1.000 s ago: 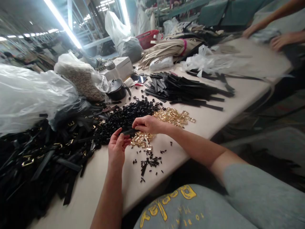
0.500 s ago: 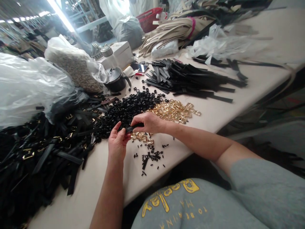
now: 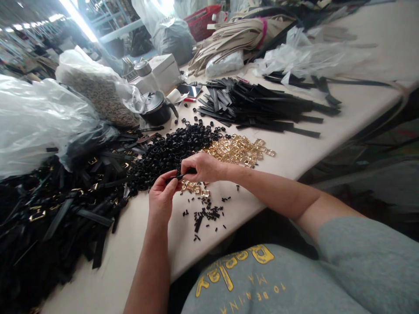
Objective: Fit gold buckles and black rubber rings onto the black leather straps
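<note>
A short black strap [image 3: 185,175] is stretched between my two hands above the table. My left hand [image 3: 163,187] pinches one end of it between thumb and fingers. The other end sits in my closed right hand [image 3: 204,167], which hides part of it. Just behind the hands spreads a heap of small black loops [image 3: 183,141]. Gold buckles [image 3: 240,150] lie in a pile beyond my right hand, with a few more in front of it. Small black cut bits [image 3: 209,213] are scattered nearer to me.
Black straps with gold buckles [image 3: 65,196] are heaped on the left. Loose black strips [image 3: 255,104] lie at the back right. A dark lidded pot [image 3: 157,109], a phone [image 3: 190,90] and a filled plastic bag [image 3: 94,83] stand or lie behind the loops. The table edge [image 3: 222,240] runs close to me.
The strap has turned more edge-on between my hands. My left fingers, raised and spread before, have curled in around its end. My right hand has barely moved.
</note>
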A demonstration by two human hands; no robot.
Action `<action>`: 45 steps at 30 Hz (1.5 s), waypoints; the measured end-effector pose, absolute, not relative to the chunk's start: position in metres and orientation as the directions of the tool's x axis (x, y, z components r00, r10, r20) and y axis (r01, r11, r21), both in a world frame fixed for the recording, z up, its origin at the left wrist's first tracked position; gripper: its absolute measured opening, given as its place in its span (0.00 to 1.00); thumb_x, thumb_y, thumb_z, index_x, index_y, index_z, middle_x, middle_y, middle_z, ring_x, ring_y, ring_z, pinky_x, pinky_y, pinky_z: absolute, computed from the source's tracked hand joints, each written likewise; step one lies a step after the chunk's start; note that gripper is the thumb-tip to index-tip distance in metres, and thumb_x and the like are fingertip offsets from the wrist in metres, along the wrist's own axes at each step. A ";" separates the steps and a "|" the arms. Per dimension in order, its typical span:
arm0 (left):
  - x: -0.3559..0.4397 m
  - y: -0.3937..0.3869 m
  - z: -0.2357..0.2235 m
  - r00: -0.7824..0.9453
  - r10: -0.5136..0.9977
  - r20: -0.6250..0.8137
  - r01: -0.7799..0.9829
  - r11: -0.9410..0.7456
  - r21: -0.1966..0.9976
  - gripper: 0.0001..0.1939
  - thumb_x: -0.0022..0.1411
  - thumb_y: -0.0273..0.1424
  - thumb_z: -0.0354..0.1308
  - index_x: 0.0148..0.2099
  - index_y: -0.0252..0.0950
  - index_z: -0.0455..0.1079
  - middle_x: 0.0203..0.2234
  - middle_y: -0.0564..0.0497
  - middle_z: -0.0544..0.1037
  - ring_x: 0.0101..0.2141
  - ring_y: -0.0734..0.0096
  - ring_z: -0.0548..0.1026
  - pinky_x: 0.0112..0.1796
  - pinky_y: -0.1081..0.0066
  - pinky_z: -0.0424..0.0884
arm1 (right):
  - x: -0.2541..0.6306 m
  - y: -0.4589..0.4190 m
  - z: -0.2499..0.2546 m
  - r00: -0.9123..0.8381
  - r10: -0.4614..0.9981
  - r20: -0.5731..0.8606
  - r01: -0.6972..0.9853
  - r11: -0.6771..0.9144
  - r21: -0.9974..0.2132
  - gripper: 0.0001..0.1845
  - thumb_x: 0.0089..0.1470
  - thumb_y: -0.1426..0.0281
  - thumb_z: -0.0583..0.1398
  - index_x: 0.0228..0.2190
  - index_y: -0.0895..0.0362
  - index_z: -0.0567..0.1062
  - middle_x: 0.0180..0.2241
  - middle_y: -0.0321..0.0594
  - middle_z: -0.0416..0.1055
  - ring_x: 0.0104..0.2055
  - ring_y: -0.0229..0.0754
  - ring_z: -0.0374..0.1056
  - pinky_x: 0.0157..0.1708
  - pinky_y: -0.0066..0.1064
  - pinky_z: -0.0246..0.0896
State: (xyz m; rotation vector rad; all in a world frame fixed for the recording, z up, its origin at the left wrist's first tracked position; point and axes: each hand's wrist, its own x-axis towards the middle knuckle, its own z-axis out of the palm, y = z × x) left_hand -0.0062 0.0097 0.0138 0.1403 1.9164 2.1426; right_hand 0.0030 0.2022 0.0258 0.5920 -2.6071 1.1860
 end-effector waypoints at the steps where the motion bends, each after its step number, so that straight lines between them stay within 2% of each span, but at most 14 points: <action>1: -0.006 0.009 0.014 -0.962 0.265 -0.059 -0.070 -0.032 0.997 0.18 0.50 0.36 0.70 0.43 0.36 0.78 0.31 0.49 0.79 0.28 0.74 0.75 0.33 0.73 0.73 | 0.003 0.202 0.027 -0.898 -0.267 0.350 -0.439 0.602 -0.667 0.05 0.49 0.72 0.61 0.29 0.58 0.78 0.27 0.35 0.75 0.28 0.32 0.64 0.30 0.24 0.53; 5: -0.006 0.007 0.016 -0.927 0.286 0.244 0.299 0.165 0.940 0.08 0.54 0.34 0.67 0.37 0.38 0.79 0.38 0.48 0.78 0.40 0.67 0.75 0.43 0.69 0.71 | 0.005 0.202 0.028 -0.901 -0.278 0.334 -0.434 0.613 -0.660 0.05 0.49 0.71 0.61 0.29 0.58 0.78 0.27 0.35 0.74 0.28 0.32 0.64 0.30 0.24 0.52; 7: -0.006 0.007 0.017 -0.893 0.306 0.331 0.400 0.202 0.894 0.05 0.56 0.33 0.66 0.36 0.39 0.79 0.38 0.48 0.78 0.42 0.65 0.75 0.45 0.68 0.70 | 0.005 0.202 0.027 -0.896 -0.289 0.337 -0.444 0.607 -0.660 0.05 0.49 0.72 0.60 0.29 0.58 0.78 0.27 0.36 0.74 0.29 0.33 0.64 0.30 0.24 0.52; 12: -0.003 0.012 0.016 -0.875 0.277 0.398 0.463 0.239 0.853 0.03 0.56 0.32 0.65 0.35 0.40 0.78 0.35 0.49 0.77 0.40 0.66 0.74 0.44 0.67 0.68 | 0.004 0.199 0.023 -0.888 -0.289 0.358 -0.460 0.594 -0.660 0.05 0.49 0.72 0.60 0.28 0.58 0.77 0.27 0.35 0.73 0.28 0.33 0.63 0.29 0.24 0.51; 15: -0.001 0.013 0.019 -0.881 0.205 0.426 0.467 0.231 0.854 0.03 0.56 0.33 0.66 0.34 0.40 0.77 0.35 0.50 0.77 0.39 0.66 0.74 0.45 0.66 0.68 | 0.003 0.201 0.025 -0.891 -0.279 0.358 -0.453 0.588 -0.670 0.05 0.49 0.72 0.61 0.28 0.58 0.77 0.26 0.35 0.73 0.28 0.32 0.62 0.29 0.24 0.51; 17: 0.000 0.011 0.025 -0.889 0.113 0.443 0.457 0.177 0.872 0.05 0.54 0.34 0.67 0.32 0.39 0.76 0.35 0.50 0.76 0.39 0.66 0.74 0.44 0.66 0.69 | 0.002 0.205 0.029 -0.903 -0.242 0.355 -0.427 0.598 -0.678 0.04 0.49 0.71 0.61 0.28 0.59 0.77 0.27 0.35 0.73 0.28 0.32 0.62 0.30 0.24 0.51; 19: 0.001 0.006 0.033 -0.889 0.035 0.457 0.459 0.060 0.887 0.11 0.56 0.38 0.65 0.27 0.38 0.73 0.30 0.50 0.75 0.34 0.67 0.74 0.41 0.66 0.70 | 0.002 0.209 0.033 -0.915 -0.191 0.354 -0.393 0.616 -0.683 0.04 0.49 0.71 0.61 0.28 0.59 0.76 0.27 0.35 0.73 0.28 0.32 0.61 0.30 0.25 0.51; 22: -0.001 -0.004 0.041 -0.910 0.066 0.409 0.403 -0.090 0.911 0.28 0.62 0.52 0.54 0.19 0.37 0.67 0.21 0.50 0.71 0.26 0.70 0.72 0.33 0.67 0.70 | 0.002 0.214 0.037 -0.920 -0.162 0.356 -0.377 0.610 -0.697 0.04 0.49 0.71 0.61 0.28 0.59 0.76 0.27 0.35 0.73 0.28 0.31 0.61 0.30 0.25 0.51; 24: -0.005 -0.008 0.039 -0.936 0.113 0.334 0.325 -0.094 0.941 0.32 0.62 0.57 0.50 0.18 0.37 0.68 0.20 0.48 0.72 0.25 0.70 0.72 0.30 0.69 0.70 | 0.003 0.214 0.038 -0.914 -0.179 0.364 -0.396 0.582 -0.710 0.05 0.49 0.70 0.61 0.29 0.59 0.77 0.27 0.35 0.73 0.28 0.31 0.61 0.30 0.25 0.52; 27: -0.013 -0.009 0.029 -0.980 0.105 0.170 0.168 -0.031 0.985 0.29 0.57 0.57 0.57 0.22 0.35 0.71 0.21 0.47 0.75 0.24 0.70 0.74 0.28 0.70 0.70 | 0.005 0.211 0.038 -0.898 -0.220 0.381 -0.438 0.542 -0.718 0.05 0.49 0.70 0.62 0.30 0.59 0.77 0.28 0.35 0.74 0.29 0.32 0.63 0.31 0.24 0.53; 30: -0.017 -0.008 0.020 -0.996 0.084 0.022 0.023 0.019 1.000 0.24 0.51 0.52 0.65 0.26 0.34 0.72 0.20 0.49 0.77 0.21 0.70 0.74 0.27 0.70 0.71 | 0.007 0.209 0.037 -0.890 -0.266 0.372 -0.457 0.533 -0.712 0.06 0.50 0.70 0.63 0.32 0.58 0.77 0.30 0.35 0.75 0.30 0.32 0.64 0.31 0.25 0.53; 33: -0.017 -0.006 0.018 -0.995 0.094 -0.027 -0.024 0.030 0.999 0.21 0.50 0.48 0.67 0.27 0.34 0.71 0.20 0.50 0.77 0.20 0.72 0.74 0.27 0.71 0.72 | 0.008 0.208 0.035 -0.888 -0.293 0.353 -0.459 0.557 -0.692 0.07 0.50 0.69 0.63 0.34 0.57 0.77 0.31 0.35 0.75 0.30 0.33 0.65 0.31 0.25 0.52; 40: -0.014 -0.003 0.014 -0.982 0.162 -0.102 -0.103 0.002 0.995 0.19 0.50 0.45 0.68 0.29 0.32 0.73 0.23 0.48 0.79 0.22 0.71 0.75 0.26 0.73 0.71 | 0.008 0.204 0.031 -0.861 -0.329 0.389 -0.509 0.557 -0.656 0.12 0.54 0.67 0.62 0.41 0.56 0.77 0.36 0.37 0.76 0.34 0.34 0.67 0.35 0.25 0.55; 45: -0.012 0.002 0.015 -0.971 0.176 -0.163 -0.170 -0.023 0.985 0.21 0.46 0.46 0.69 0.28 0.32 0.73 0.22 0.48 0.78 0.21 0.72 0.74 0.25 0.73 0.70 | 0.008 0.202 0.028 -0.848 -0.337 0.410 -0.530 0.561 -0.636 0.11 0.55 0.66 0.62 0.40 0.57 0.77 0.35 0.37 0.76 0.34 0.34 0.68 0.34 0.25 0.56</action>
